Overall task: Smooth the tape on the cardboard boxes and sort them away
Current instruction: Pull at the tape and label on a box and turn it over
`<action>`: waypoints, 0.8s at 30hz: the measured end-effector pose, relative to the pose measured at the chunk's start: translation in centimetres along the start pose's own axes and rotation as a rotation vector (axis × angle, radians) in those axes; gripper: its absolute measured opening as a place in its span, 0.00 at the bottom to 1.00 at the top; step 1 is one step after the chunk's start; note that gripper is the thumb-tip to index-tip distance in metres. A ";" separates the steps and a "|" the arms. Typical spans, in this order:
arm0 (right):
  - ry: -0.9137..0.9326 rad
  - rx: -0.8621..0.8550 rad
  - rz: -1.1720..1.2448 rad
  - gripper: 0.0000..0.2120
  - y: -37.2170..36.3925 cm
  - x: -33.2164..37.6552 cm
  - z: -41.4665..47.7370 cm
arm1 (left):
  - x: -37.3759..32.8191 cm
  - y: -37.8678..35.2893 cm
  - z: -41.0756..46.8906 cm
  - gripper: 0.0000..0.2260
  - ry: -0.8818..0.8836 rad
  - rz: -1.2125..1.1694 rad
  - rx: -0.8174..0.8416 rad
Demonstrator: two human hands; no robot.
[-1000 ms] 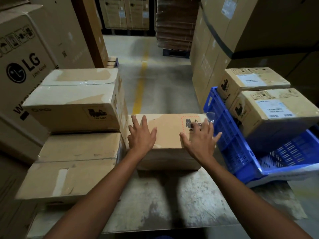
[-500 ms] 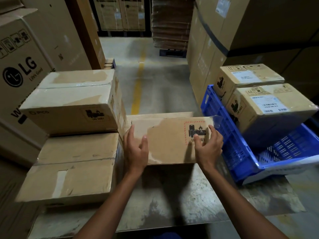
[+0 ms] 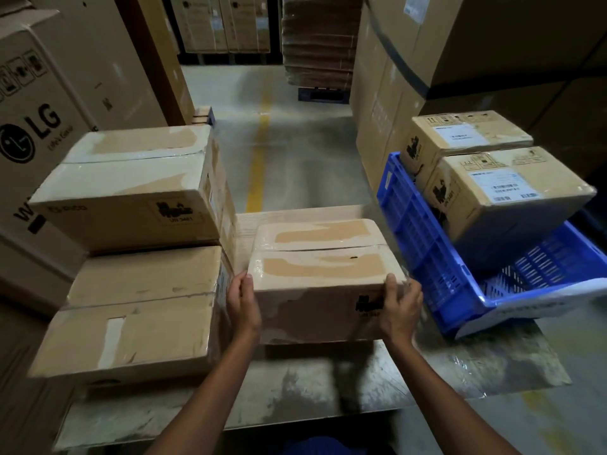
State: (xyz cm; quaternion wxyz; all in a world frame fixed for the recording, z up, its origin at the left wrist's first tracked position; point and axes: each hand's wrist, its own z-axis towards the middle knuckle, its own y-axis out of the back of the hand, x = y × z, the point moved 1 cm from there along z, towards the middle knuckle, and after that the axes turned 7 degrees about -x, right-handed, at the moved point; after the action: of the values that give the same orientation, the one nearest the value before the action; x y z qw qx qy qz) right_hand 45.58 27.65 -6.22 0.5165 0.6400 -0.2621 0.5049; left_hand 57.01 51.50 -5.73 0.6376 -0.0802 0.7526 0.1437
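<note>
A taped cardboard box (image 3: 323, 257) sits in the middle of the metal table (image 3: 295, 389), its taped top seam facing up and a black printed mark on its near face. My left hand (image 3: 243, 303) grips its near left corner, thumb on the top edge. My right hand (image 3: 399, 307) grips the near right corner, fingers curled over the edge. To the left stand two stacked boxes, the upper box (image 3: 131, 188) on the lower box (image 3: 131, 310). At the right, a blue crate (image 3: 423, 257) holds two labelled boxes (image 3: 505, 192).
Large LG cartons (image 3: 39, 126) wall off the left side. Tall cartons (image 3: 394, 77) stand behind the crate at the right. A concrete aisle with a yellow line (image 3: 259, 152) runs away ahead, with a pallet of flat cardboard (image 3: 315, 41) at its far end.
The box has been turned over towards me: the face with the black mark went from the top to the near side, and the taped seam now faces up. Both hands moved from the top to the near corners.
</note>
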 end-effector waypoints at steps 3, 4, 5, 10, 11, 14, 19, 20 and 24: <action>-0.069 0.069 -0.037 0.35 -0.2 -1.0 -0.1 | 1.6 0.3 0.5 0.14 0.058 -0.013 -0.005; -0.083 0.095 -0.061 0.31 -0.3 -1.4 -0.2 | 2.1 0.4 0.4 0.14 0.088 -0.009 0.004; -0.091 0.118 -0.090 0.27 -0.4 -1.8 -0.3 | 2.7 0.5 0.5 0.14 0.113 -0.006 0.012; -0.074 0.164 -0.218 0.20 -0.3 -2.1 -0.7 | 3.7 1.1 0.2 0.16 0.046 0.160 0.060; -0.030 0.164 -0.268 0.22 -0.3 -1.9 -0.9 | 3.5 1.3 0.0 0.16 -0.061 0.268 0.049; 0.437 0.096 -0.497 0.26 -0.9 -0.7 -2.1 | 2.7 1.2 -1.0 0.19 -0.535 0.430 0.119; 0.909 0.472 -0.576 0.23 -4.0 0.4 -6.0 | 4.0 0.2 -2.9 0.20 -0.885 0.705 0.380; 0.945 0.509 -0.646 0.25 -4.3 0.1 -6.6 | 4.3 0.2 -3.0 0.21 -0.912 0.771 0.388; 0.979 0.480 -0.714 0.20 -5.0 0.7 -6.5 | 3.3 -0.2 -2.1 0.16 -0.972 0.871 0.394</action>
State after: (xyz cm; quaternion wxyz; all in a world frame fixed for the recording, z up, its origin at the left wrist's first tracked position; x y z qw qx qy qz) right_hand 47.63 35.48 -7.80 0.5548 0.4812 0.3526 0.5800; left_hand 54.56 50.84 -8.74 0.7899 0.4213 0.3564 0.2673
